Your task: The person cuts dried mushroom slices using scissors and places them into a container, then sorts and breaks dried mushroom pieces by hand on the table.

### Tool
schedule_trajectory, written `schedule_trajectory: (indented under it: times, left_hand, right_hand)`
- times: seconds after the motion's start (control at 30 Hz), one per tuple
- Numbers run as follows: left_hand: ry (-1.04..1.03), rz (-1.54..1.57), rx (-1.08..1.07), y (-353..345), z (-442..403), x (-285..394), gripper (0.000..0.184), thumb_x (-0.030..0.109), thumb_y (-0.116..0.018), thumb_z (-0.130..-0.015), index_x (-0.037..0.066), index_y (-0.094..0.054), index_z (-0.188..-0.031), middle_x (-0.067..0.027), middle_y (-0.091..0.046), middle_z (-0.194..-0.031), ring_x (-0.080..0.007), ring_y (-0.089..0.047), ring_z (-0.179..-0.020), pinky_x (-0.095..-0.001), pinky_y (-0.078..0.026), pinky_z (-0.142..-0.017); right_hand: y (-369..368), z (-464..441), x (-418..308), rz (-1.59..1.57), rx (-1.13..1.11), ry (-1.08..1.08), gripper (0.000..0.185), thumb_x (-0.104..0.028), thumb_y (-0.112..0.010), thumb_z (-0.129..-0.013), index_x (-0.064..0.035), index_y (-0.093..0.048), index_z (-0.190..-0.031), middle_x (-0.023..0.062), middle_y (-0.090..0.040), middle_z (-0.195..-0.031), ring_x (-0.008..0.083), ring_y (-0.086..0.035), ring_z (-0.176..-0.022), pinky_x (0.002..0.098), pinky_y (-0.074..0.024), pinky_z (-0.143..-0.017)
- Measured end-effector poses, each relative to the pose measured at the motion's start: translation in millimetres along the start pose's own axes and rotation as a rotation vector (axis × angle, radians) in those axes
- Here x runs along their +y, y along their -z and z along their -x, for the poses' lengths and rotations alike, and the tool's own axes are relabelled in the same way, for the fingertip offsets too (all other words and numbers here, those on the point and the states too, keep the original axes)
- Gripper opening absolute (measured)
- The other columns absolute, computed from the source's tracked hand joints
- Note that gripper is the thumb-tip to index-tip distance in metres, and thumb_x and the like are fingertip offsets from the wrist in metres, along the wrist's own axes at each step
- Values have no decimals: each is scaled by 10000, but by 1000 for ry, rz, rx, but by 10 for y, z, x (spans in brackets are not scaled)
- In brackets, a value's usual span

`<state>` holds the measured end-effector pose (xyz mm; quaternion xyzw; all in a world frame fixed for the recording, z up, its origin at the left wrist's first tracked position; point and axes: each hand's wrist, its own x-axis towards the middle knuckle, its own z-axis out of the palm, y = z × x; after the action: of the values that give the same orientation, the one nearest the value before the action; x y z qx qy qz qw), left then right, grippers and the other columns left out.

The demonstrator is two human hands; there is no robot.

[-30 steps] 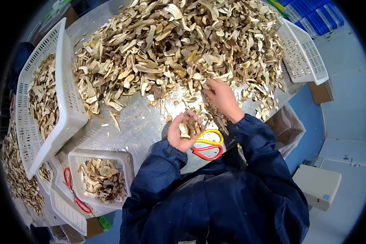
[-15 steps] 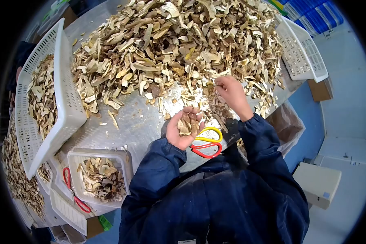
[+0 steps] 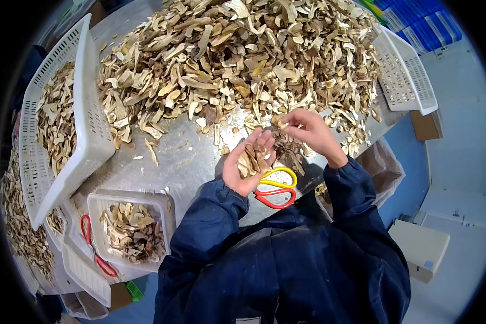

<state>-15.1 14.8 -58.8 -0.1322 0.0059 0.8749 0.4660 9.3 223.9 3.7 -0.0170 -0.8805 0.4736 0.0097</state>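
My left hand (image 3: pixel 247 164) is palm up with its fingers slightly curled, cradling several dried mushroom slices (image 3: pixel 250 160). Just to its right and farther from my body, my right hand (image 3: pixel 312 132) pinches a small pale piece of dried mushroom (image 3: pixel 278 122) between thumb and fingertips. Below that hand, darker mushroom slices (image 3: pixel 290 153) lie in a small heap on the metal table (image 3: pixel 186 156). Scissors with one yellow and one red handle loop (image 3: pixel 277 197) lie beside my left wrist, their blades hidden. Beyond both hands rises a large pile of dried mushroom slices (image 3: pixel 227 65).
A white perforated basket (image 3: pixel 86 108) holding slices is tilted at the left. Nearer stand a clear plastic tub (image 3: pixel 170 213) of slices and red-handled scissors (image 3: pixel 86 229). Another white basket (image 3: pixel 402 70) sits at the right table edge, above a lined bin (image 3: pixel 386 167).
My right hand has come back from the pile's edge toward my left hand, with a pale piece showing in its fingertips. My left hand's fingers have straightened somewhat around the slices.
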Motion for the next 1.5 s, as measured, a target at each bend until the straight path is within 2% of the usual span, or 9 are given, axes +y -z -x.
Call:
schedule_trajectory:
  times: [0.3,0.5,0.77,0.9,1.03,1.27,1.4,1.43,1.5]
  left_hand:
    - [2,33,-14,92,7,7,366,232,-454,-935,58,-487,-1255,-91,-510,-1263,-238,-474,-1177,-433,-371,-1013]
    - [14,46,-20,101,5,17,374,227,-453,-936,58,-474,-1268,-90,-504,-1270,-234,-477,-1173,-417,-377,-1008]
    - [-46,3,1,-1,2,-5,410,273,-437,-955,106,-425,-1329,-93,-509,-1269,-246,-474,-1192,-427,-386,-1004]
    - [-54,75,-12,181,-4,6,343,294,-405,-969,131,-482,-1262,-99,-537,-1220,-270,-500,-1153,-454,-417,-959]
    - [-55,104,-14,209,-11,21,271,281,-427,-962,139,-546,-1160,-92,-569,-1155,-262,-537,-1066,-452,-437,-922]
    - [-52,101,12,166,2,34,266,277,-431,-960,140,-552,-1153,-85,-580,-1133,-249,-544,-1045,-453,-428,-942]
    - [-55,68,7,170,-6,21,263,257,-433,-958,138,-546,-1164,-76,-582,-1125,-237,-546,-1044,-460,-422,-955]
    - [-45,83,-40,179,-14,24,299,247,-436,-956,150,-513,-1228,-83,-562,-1183,-237,-538,-1081,-459,-416,-968]
    - [-84,24,28,49,12,6,347,237,-461,-951,137,-456,-1283,-78,-544,-1212,-231,-529,-1103,-440,-418,-975]
  right_hand:
    - [-416,-347,99,704,254,-186,291,-245,-655,-778,-35,-593,-969,177,-558,-916,370,-607,-787,435,-497,-660]
    - [-434,-318,196,707,218,-122,258,-141,-652,-747,-37,-595,-977,165,-561,-891,355,-604,-780,410,-500,-665]
    - [-164,-72,-505,-461,-124,-317,342,-32,-626,-802,16,-552,-1132,74,-617,-923,105,-613,-743,216,-487,-602]
    - [-218,-340,-264,1,158,-268,407,-329,-675,-764,44,-654,-926,168,-668,-856,228,-653,-702,330,-500,-630]
    - [-302,-629,103,363,239,-399,380,-335,-634,-771,29,-649,-878,242,-629,-828,371,-616,-729,428,-473,-638]
    - [-434,-559,92,349,523,-15,303,-226,-653,-734,18,-585,-900,190,-595,-750,368,-578,-717,426,-455,-657]
    - [-254,-427,86,338,334,-198,299,-228,-644,-759,17,-549,-903,195,-599,-738,361,-587,-692,416,-446,-629]
    - [-238,-399,64,374,363,-138,208,-156,-617,-781,16,-542,-870,123,-565,-639,195,-499,-512,323,-401,-502]
    - [-237,-317,-130,257,304,-216,208,-153,-619,-782,17,-531,-864,131,-562,-643,192,-496,-506,320,-402,-495]
